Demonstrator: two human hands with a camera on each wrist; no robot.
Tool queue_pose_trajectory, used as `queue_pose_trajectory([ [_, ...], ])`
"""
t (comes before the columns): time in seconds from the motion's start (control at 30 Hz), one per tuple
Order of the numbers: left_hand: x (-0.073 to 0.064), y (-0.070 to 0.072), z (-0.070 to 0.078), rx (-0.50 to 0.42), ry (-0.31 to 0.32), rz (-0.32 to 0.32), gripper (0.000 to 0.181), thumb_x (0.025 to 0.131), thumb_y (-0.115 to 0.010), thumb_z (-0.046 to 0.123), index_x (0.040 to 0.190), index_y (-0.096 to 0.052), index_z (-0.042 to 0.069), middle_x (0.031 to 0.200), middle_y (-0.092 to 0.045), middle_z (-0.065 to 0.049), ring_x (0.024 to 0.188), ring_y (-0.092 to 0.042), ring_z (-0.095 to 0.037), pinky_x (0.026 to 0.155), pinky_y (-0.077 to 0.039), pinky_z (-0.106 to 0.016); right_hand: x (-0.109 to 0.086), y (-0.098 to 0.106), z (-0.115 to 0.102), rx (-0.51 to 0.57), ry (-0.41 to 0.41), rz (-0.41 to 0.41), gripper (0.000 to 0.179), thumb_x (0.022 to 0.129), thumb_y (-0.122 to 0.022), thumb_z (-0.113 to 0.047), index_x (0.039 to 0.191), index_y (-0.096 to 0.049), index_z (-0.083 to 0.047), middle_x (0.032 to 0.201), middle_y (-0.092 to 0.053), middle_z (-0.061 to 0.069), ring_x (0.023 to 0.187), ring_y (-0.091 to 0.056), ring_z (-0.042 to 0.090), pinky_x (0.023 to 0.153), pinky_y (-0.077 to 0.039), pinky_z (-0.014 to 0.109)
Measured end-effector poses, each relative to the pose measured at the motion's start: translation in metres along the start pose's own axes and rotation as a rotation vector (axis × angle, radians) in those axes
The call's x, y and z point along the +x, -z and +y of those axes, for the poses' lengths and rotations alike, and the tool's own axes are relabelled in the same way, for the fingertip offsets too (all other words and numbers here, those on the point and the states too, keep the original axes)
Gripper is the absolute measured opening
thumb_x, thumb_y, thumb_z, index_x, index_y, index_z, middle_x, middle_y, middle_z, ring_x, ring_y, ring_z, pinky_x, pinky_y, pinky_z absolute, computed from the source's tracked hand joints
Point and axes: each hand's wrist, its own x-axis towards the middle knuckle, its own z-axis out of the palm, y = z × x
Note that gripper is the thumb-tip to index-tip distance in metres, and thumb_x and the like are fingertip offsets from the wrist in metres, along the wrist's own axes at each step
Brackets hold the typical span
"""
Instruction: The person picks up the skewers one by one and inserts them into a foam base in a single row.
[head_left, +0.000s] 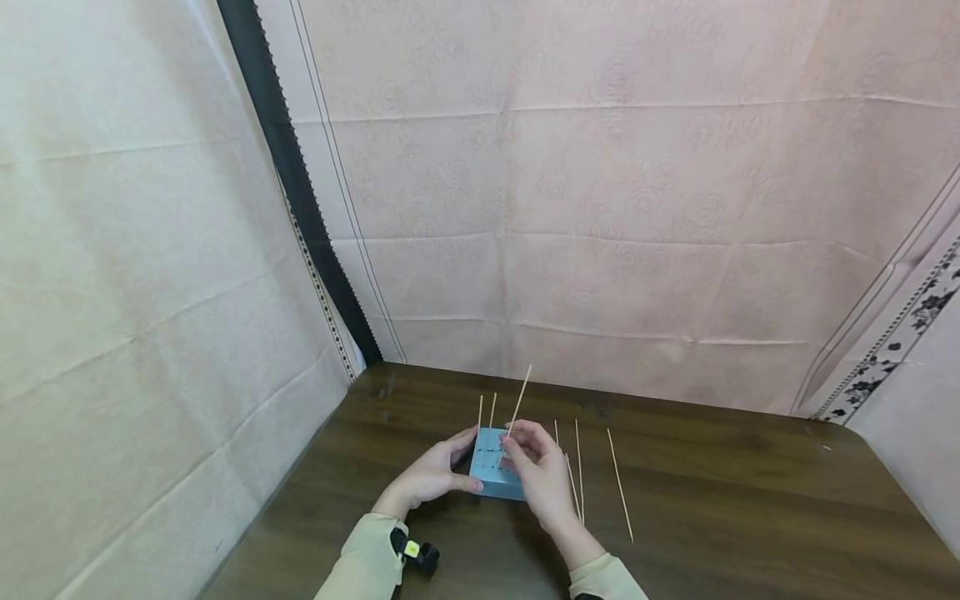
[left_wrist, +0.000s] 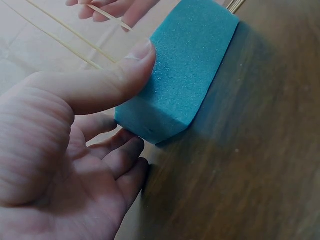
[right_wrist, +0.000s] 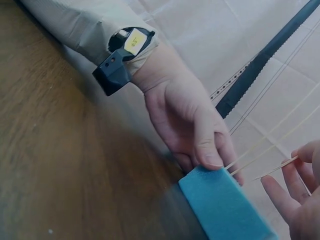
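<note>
A light-blue foam block (head_left: 497, 479) with small dark marks on its top sits on the table. My left hand (head_left: 431, 477) grips its left side, thumb on the near face and fingers around the far side. Two thin wooden skewers, a left one (head_left: 481, 412) and a right one (head_left: 492, 410), stand upright in the block's far left part. Between thumb and fingertips my right hand (head_left: 546, 479) pinches another skewer (head_left: 520, 398), tilted. In the right wrist view this skewer's pointed tip (right_wrist: 257, 178) appears just off the block's top.
Several loose skewers lie on the brown wooden table (head_left: 712, 500) right of my right hand, the outermost skewer (head_left: 620, 486) apart from the others. Pale cloth (head_left: 600, 208) hangs behind the table and along its left side. A small dark camera (head_left: 427, 558) is strapped to my left wrist.
</note>
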Motion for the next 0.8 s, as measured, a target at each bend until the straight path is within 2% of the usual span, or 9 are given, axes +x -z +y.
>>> queue_pose_trajectory([
  [0.2, 0.001, 0.000, 0.000, -0.008, 0.005, -0.001, 0.103, 0.090, -0.089, 0.022, 0.169, -0.026, 0.003, 0.176, -0.025, -0.012, 0.160, -0.027, -0.033, 0.128, -0.024, -0.054, -0.001, -0.002, 0.009, -0.006, 0.026, -0.021, 0.026, 0.106, -0.066, -0.006, 0.130, -0.063, 0.005, 0.118, -0.071, 0.023, 0.112, -0.071, 0.038, 0.093, -0.061, 0.051],
  [0.33, 0.001, -0.001, 0.001, -0.015, 0.006, 0.002, 0.102, 0.091, -0.088, 0.021, 0.169, -0.026, 0.002, 0.176, -0.025, -0.013, 0.160, -0.026, -0.033, 0.128, -0.023, -0.054, -0.002, -0.003, 0.013, -0.013, 0.039, -0.037, 0.021, 0.107, -0.066, -0.006, 0.127, -0.066, 0.000, 0.118, -0.071, 0.020, 0.112, -0.071, 0.034, 0.095, -0.061, 0.052],
  [0.53, 0.002, 0.000, 0.000, -0.020, 0.002, -0.002, 0.100, 0.092, -0.088, 0.019, 0.169, -0.026, 0.001, 0.176, -0.025, -0.015, 0.160, -0.025, -0.035, 0.128, -0.022, -0.055, -0.002, -0.003, 0.015, -0.048, 0.053, -0.048, 0.020, 0.106, -0.067, -0.007, 0.125, -0.067, 0.000, 0.118, -0.073, 0.018, 0.111, -0.071, 0.038, 0.094, -0.061, 0.050],
  [0.67, 0.002, 0.000, -0.001, -0.022, -0.009, -0.006, 0.100, 0.092, -0.087, 0.018, 0.168, -0.026, 0.000, 0.176, -0.024, -0.016, 0.160, -0.025, -0.036, 0.128, -0.022, -0.056, -0.002, -0.004, 0.014, -0.102, 0.080, -0.056, 0.021, 0.105, -0.069, -0.007, 0.124, -0.067, 0.001, 0.117, -0.074, 0.017, 0.108, -0.071, 0.038, 0.092, -0.063, 0.044],
  [0.8, 0.001, 0.000, 0.000, -0.028, -0.007, -0.010, 0.101, 0.091, -0.088, 0.019, 0.169, -0.025, 0.001, 0.176, -0.023, -0.016, 0.161, -0.025, -0.035, 0.128, -0.022, -0.054, -0.003, -0.003, 0.015, -0.155, 0.102, -0.048, 0.017, 0.104, -0.071, -0.008, 0.121, -0.070, -0.006, 0.114, -0.075, 0.012, 0.105, -0.072, 0.031, 0.091, -0.062, 0.035],
])
